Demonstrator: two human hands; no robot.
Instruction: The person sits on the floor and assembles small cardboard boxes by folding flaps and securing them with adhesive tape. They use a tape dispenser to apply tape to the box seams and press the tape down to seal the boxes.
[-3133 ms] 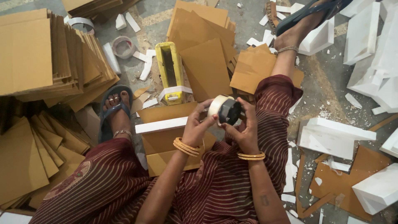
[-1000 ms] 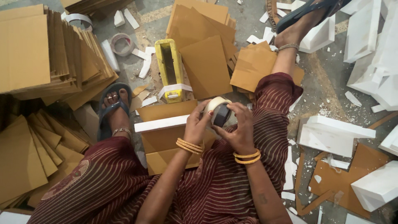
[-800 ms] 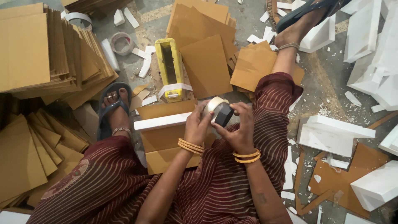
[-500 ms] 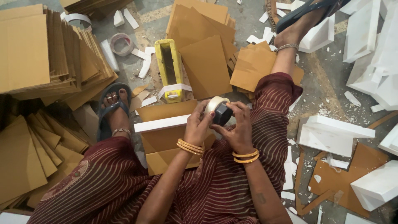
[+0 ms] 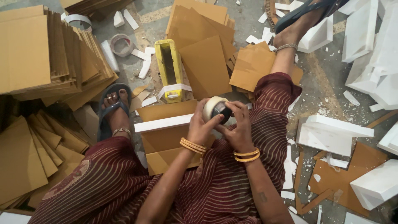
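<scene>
**Both hands on a tape roll above the lap**

In the middle of the scene, just above the person's lap, both hands hold a tape roll (image 5: 214,108). The left hand (image 5: 200,127) grips the roll from the near left side, with the thumb pressed on its dark core. The right hand (image 5: 236,126) closes on it from the right, and its fingers (image 5: 235,108) curl over the far edge. Both hands are closed on the roll and touch each other around it.

Just left of the roll, a cardboard box (image 5: 166,137) lies against the knees, with a white foam strip (image 5: 163,123) across its top. Beyond the box a yellow tape dispenser (image 5: 168,70) lies on the floor (image 5: 327,89), beside flat cardboard sheets (image 5: 205,66). At the far left stands a high stack of cardboard (image 5: 37,54), and more sheets lean at the near left. White foam blocks (image 5: 331,132) and small foam pieces cover the floor at the right. The left foot (image 5: 114,110) in a sandal rests near the box; the right foot (image 5: 296,27) is stretched far to the upper right.
</scene>
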